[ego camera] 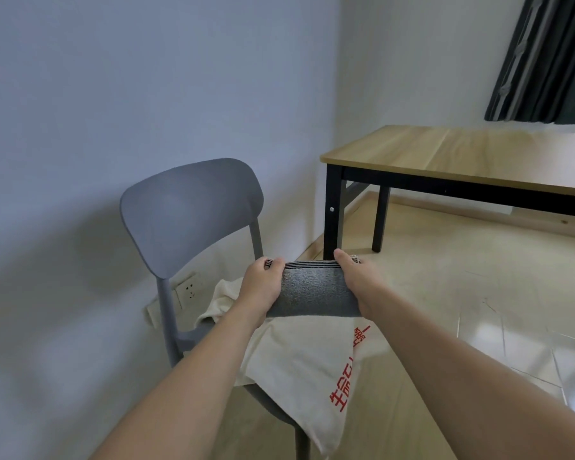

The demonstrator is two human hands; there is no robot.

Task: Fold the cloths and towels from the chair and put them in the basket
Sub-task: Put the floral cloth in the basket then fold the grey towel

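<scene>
Both hands, the left hand point(259, 290) and right hand point(356, 283), grip a folded grey towel point(312, 293) by its ends above the grey chair point(186, 207), where a cream cloth point(299, 363) (red print) drapes over the seat's front edge.

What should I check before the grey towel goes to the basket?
1. Left hand grips the grey towel: ok.
2. Right hand grips its other end: ok.
3. Towel folded: ok, layered edges show along the top.
4. Towel clear of the white cloth: cannot tell, lower edge overlaps it in view.
5. Basket in sight: not ok, none visible.
6. Chair emptied: not ok, white cloth lies on the seat.
</scene>
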